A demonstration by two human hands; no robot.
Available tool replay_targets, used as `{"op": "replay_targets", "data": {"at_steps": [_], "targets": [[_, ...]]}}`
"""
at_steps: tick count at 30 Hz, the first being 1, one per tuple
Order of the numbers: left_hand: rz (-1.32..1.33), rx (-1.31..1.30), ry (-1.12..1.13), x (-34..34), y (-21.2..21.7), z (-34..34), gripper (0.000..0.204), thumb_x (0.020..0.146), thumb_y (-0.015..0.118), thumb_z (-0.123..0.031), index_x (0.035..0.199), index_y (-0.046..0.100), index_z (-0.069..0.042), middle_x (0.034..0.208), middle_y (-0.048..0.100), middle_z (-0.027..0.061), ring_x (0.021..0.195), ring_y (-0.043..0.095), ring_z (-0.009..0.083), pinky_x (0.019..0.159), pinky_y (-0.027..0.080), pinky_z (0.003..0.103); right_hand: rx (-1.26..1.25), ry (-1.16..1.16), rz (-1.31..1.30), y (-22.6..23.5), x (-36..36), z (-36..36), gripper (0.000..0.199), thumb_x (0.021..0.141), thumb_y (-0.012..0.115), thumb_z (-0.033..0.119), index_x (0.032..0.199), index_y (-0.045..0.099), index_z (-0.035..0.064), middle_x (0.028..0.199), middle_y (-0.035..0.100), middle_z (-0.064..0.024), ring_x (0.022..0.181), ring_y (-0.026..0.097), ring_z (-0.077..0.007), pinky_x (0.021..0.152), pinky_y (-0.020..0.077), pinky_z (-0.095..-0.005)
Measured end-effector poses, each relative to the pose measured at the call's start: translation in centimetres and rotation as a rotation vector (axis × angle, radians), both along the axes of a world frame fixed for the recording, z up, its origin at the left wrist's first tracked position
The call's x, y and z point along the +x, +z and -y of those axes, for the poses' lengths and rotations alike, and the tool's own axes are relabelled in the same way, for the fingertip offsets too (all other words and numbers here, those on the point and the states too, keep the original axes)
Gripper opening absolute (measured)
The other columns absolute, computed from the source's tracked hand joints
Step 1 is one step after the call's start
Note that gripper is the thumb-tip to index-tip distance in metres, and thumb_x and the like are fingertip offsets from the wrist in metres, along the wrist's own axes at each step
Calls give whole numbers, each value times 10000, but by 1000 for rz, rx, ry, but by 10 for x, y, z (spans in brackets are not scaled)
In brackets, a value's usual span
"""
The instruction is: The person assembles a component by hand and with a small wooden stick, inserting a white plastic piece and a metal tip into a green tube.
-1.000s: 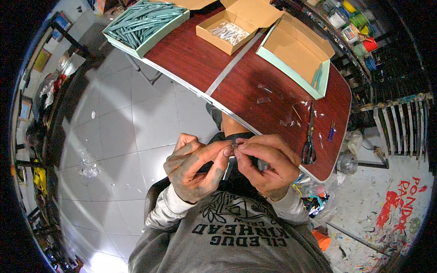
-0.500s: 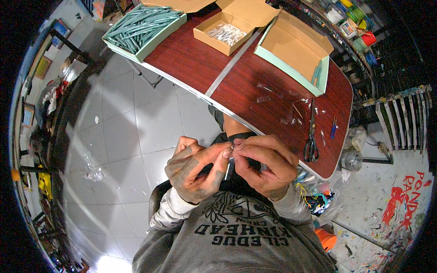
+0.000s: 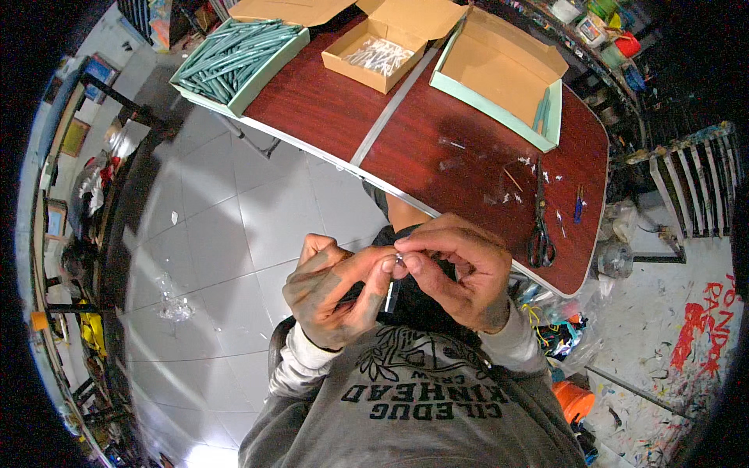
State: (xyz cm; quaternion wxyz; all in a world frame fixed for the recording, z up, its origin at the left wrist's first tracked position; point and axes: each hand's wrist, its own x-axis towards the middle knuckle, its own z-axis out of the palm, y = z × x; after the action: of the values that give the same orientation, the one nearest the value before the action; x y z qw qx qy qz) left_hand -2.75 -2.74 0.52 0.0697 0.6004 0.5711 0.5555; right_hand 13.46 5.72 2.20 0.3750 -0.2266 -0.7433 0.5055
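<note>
My left hand (image 3: 331, 292) and right hand (image 3: 456, 273) meet at chest height, fingertips of both pinching one small pale piece (image 3: 399, 258), a thin stick (image 3: 389, 295) hanging under it. Scissors (image 3: 540, 234) lie on the counter (image 3: 437, 148) beyond.

a small pale, shiny piece (image 3: 399, 258) is pinched between the fingertips of the left hand (image 3: 335, 292) and the right hand (image 3: 460, 273), held in front of the chest. below it a slim dark stick-like part (image 3: 392, 298) hangs roughly upright between the palms; its detail is too small to tell.
</note>
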Motion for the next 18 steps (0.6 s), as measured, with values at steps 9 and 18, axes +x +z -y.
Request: {"op": "replay_targets", "data": {"at_steps": [9,18], "targets": [[-154,-65,-59,-9,16,-3,109,793,758,-125,894,740,-88,710,685,-7,530,488,138,658,366,299,170,57,95,15,3,-16,102,800,723,15,869,650,1,799,669,-94,745,669,-166,668,530,-281],[-112,-106,-164,-16,32,3,68,787,765,-125,836,740,-83,662,651,-4,521,475,139,635,367,294,-503,316,-13,7,5,-17,150,803,766,82,845,638,15,808,680,-53,758,646,-105,655,516,-256]]}}
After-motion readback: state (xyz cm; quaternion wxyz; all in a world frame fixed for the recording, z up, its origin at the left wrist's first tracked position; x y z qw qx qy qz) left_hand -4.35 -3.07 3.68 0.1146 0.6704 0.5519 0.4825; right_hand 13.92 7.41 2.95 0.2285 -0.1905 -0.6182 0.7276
